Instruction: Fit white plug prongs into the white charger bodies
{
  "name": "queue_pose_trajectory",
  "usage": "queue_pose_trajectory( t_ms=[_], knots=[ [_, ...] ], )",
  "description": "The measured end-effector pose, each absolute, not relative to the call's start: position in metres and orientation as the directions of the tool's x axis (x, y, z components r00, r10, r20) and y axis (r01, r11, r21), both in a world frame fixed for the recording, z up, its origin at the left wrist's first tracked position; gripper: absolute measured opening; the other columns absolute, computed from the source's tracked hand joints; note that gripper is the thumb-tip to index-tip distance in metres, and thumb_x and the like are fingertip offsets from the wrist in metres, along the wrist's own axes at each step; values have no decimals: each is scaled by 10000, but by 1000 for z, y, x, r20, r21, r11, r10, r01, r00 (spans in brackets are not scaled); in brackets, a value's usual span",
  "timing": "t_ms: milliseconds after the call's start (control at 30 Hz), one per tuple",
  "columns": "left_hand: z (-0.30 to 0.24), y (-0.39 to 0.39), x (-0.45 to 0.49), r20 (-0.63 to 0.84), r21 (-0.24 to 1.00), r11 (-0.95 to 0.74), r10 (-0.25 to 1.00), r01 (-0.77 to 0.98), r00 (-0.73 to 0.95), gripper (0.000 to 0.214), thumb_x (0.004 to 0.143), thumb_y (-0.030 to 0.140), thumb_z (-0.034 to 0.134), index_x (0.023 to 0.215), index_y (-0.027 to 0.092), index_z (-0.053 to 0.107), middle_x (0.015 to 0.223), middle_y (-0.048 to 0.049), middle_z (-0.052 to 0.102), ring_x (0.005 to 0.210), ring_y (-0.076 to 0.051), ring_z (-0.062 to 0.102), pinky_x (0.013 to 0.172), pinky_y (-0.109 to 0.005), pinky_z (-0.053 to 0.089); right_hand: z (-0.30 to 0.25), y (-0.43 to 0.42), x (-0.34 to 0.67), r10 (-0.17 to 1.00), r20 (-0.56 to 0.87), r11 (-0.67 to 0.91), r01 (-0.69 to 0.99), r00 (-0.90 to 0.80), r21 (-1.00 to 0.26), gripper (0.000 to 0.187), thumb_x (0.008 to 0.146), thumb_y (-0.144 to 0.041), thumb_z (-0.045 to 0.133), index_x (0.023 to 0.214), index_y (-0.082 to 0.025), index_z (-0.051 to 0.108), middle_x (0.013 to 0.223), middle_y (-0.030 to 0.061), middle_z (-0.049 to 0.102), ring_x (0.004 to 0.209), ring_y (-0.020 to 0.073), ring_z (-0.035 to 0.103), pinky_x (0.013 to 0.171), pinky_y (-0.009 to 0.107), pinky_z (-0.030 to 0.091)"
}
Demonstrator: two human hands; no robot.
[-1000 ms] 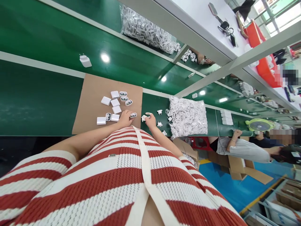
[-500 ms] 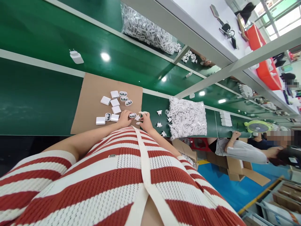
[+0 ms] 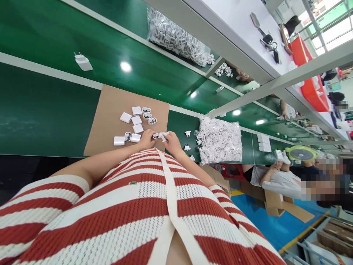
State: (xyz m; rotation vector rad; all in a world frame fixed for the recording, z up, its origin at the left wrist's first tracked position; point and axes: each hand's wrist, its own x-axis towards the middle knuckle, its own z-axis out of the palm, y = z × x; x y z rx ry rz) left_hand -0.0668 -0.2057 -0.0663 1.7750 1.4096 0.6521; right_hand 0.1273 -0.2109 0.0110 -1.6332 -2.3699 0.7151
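- Near the right edge of the brown sheet [image 3: 103, 123], your left hand [image 3: 147, 140] has its fingers clamped on a white casing [image 3: 156, 135], with the open end showing.
- Your right hand [image 3: 173, 142] meets it from the other side, fingers seemingly clamped on a white plug piece [image 3: 163, 136]; white blends with white, so you cannot tell how the piece is turned or whether it touches the casing.
- If you press the two together askew, they could jam or mark, the poor view being the cause.
- A loose pinch could drop either part, since both hands sit close to the near edge of the table [image 3: 49, 110].
- Loose plug pieces [image 3: 188, 133] lie beside your right forearm; an outward elbow could sweep one off.
- The open casings [image 3: 146, 110] hold dark parts; a knock could shift them.
- Beside you, the clear bag [image 3: 220, 140] is packed with white pieces and lies at the table's edge, where a nudge might tip it.
- Farther across, a second bag [image 3: 176, 35] is filled with white parts.
- Up on the shelf, the red bin [image 3: 309, 88] has white items in it.
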Motion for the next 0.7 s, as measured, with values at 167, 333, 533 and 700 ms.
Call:
queue_pose_trajectory(
  t_ms=[167, 333, 533, 700],
  knots=[
    [-65, -206, -67, -60, 818, -101, 964, 566, 259, 263, 836, 342, 655, 1032, 172, 699, 1114, -122, 595, 1079, -290, 547, 1027, -464, 454, 27, -195, 107, 829, -176, 461, 827, -531, -322, 211, 928, -103, 511, 1023, -150, 693, 1065, 125, 605, 1022, 269, 493, 917, 383, 437],
    [-66, -205, -68, -56, 833, -97, 965, 545, 257, 248, 827, 331, 680, 1017, 178, 723, 1091, -109, 604, 1062, -274, 562, 1012, -440, 464, 27, -184, 109, 790, -228, 498, 813, -569, -303, 274, 905, -27, 467, 997, -149, 695, 1052, 123, 630, 1005, 265, 502, 916, 380, 427],
    [-70, -204, -68, -53, 845, -90, 967, 527, 251, 249, 796, 324, 694, 999, 189, 743, 1070, -100, 616, 1042, -277, 569, 990, -449, 480, 25, -185, 109, 780, -216, 532, 804, -587, -266, 267, 911, -35, 483, 985, -168, 702, 1048, 112, 628, 1010, 261, 504, 884, 364, 423],
    [-70, -203, -68, -55, 845, -94, 964, 526, 261, 245, 784, 308, 680, 989, 193, 752, 1062, -99, 621, 1035, -278, 578, 986, -451, 481, 20, -186, 105, 756, -241, 555, 792, -608, -255, 240, 925, -65, 509, 1006, -177, 705, 1048, 108, 623, 1006, 257, 512, 867, 354, 429]
  ],
)
